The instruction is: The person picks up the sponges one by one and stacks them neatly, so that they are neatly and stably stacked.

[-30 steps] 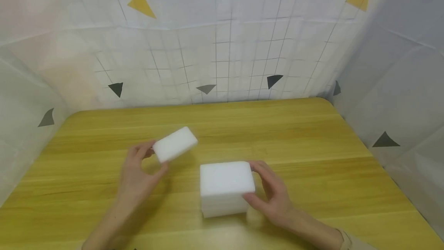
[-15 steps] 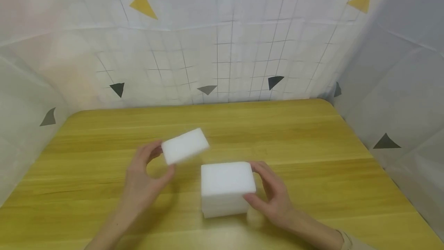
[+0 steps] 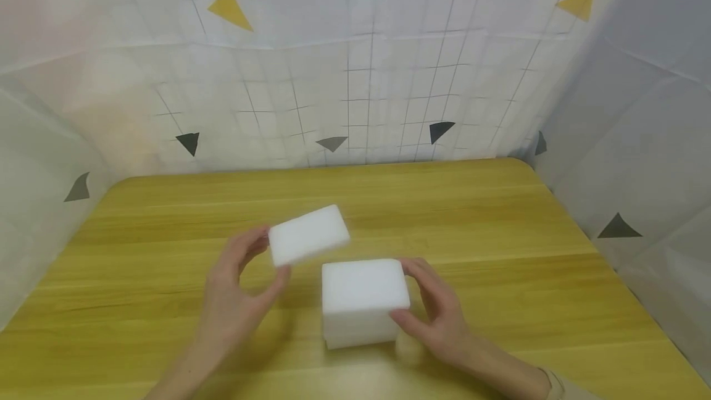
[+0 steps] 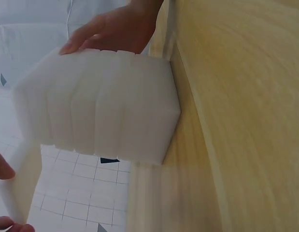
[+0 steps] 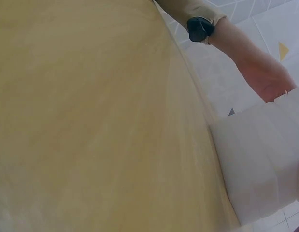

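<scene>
Single rectangular foam sponge [image 3: 308, 234]: plain white. Stack of rectangular foam sponges [image 3: 362, 301]: plain white, faint layer lines on the side. Wooden counter [image 3: 500, 227]: yellow, streaked grain. Backdrop sheet [image 3: 355, 79]: white, thin grey grid, scattered yellow, black and grey triangles.

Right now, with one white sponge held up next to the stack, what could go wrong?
The left hand pinches the sponge only at one end, so it could tilt or slip. The stack of sponges is tall and steadied only by the right hand; a bump might shift the layers on the table.
</scene>
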A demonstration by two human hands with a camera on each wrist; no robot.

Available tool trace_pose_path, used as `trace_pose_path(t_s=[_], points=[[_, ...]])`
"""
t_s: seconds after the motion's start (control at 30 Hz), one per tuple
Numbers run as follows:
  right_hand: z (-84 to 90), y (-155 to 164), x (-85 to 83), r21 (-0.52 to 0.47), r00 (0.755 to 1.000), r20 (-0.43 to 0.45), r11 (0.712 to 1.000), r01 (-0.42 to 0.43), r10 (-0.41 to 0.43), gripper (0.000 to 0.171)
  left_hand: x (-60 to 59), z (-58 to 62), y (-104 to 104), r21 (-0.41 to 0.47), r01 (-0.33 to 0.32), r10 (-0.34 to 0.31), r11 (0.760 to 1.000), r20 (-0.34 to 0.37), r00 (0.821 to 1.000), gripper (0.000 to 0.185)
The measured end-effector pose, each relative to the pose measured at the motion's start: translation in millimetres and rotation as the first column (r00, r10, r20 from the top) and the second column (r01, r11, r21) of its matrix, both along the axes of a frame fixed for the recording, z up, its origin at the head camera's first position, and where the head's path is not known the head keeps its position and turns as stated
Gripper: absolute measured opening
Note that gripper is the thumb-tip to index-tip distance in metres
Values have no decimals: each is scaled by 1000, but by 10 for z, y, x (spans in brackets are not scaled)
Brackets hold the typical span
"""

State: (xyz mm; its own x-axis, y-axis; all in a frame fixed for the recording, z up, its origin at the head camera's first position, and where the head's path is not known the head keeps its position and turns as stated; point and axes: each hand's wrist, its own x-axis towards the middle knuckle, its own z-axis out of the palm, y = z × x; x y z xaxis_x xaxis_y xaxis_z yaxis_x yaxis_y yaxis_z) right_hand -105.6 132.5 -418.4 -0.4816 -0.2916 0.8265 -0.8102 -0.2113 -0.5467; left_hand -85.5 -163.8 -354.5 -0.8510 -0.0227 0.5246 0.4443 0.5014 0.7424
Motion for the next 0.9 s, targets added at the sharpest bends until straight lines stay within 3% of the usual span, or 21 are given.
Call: trace_pose_path(t_s=[0.47, 0.73, 0.9], points=[[-7, 2, 11, 7, 1000, 10, 1000, 13, -13, 58, 109, 52, 125, 30, 84, -82, 996, -56, 995, 62], [0, 7, 27, 21, 999, 32, 1000, 18, -19, 58, 154, 36, 203, 6, 159, -156, 987, -165, 974, 65], [0, 2, 23, 16, 1000, 25, 1000, 14, -15, 58, 201, 43, 243, -16, 175, -175, 985, -143, 974, 66]])
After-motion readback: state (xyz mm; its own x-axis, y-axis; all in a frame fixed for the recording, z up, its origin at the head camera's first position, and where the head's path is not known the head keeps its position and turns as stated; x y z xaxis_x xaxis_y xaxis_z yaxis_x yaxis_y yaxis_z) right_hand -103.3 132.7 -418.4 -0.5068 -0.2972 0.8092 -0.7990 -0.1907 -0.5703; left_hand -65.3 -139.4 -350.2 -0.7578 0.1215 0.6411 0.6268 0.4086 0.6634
